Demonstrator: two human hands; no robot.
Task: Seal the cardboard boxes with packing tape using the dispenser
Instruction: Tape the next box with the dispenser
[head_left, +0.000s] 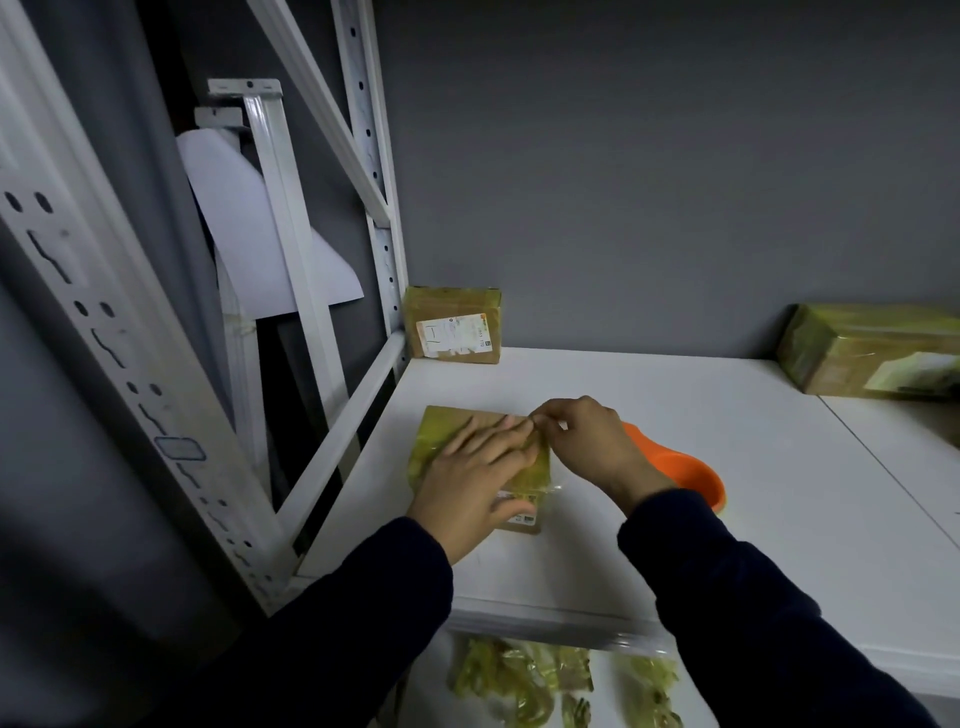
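A small flat cardboard box (442, 422), partly wrapped in yellowish tape, lies on the white shelf (675, 441). My left hand (472, 473) lies flat on top of the box, fingers straight, pressing it down. My right hand (587, 441) pinches a strip of clear tape at the box's far right corner. The orange tape dispenser (685, 467) lies on the shelf just behind my right wrist, partly hidden by it.
A taped box with a label (454, 325) stands at the back left corner against the grey wall. Another taped box (867, 358) sits at the far right. White rack posts (78, 322) rise on the left. Crumpled tape scraps (524, 680) lie below the shelf edge.
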